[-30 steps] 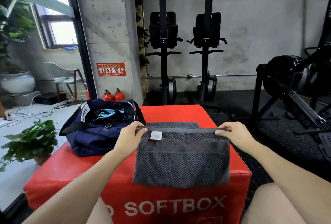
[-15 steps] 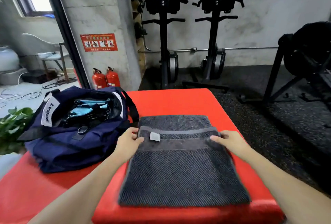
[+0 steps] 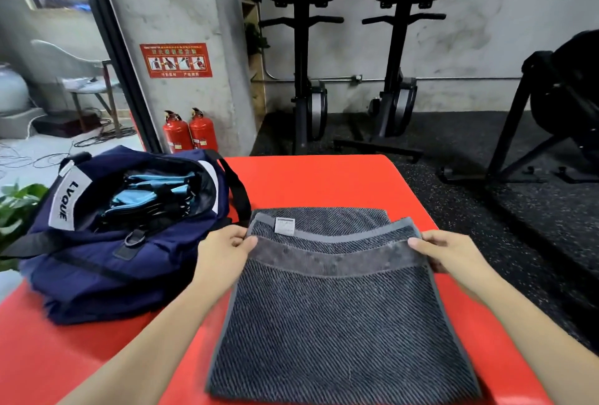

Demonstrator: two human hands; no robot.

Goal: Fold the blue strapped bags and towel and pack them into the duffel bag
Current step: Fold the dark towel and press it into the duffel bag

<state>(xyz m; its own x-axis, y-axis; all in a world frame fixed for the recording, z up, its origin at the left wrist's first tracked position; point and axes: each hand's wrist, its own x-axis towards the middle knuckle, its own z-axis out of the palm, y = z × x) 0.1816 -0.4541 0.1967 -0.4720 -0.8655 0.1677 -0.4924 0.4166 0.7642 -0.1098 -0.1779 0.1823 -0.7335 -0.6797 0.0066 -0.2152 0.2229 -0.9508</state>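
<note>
Grey towel [image 3: 337, 307] spans between both hands [image 3: 227, 252], pinched at its far corners

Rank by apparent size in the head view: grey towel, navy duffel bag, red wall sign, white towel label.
1. grey towel, nearest the camera, which inflates it
2. navy duffel bag
3. red wall sign
4. white towel label

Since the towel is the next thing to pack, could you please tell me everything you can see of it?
The towel is dark grey terry with fine diagonal ribbing, a plain paler band near its far edge and a small white label. It lies folded flat on the red box, beside the duffel bag. The left hand and right hand each pinch a far corner of its top layer.
</note>
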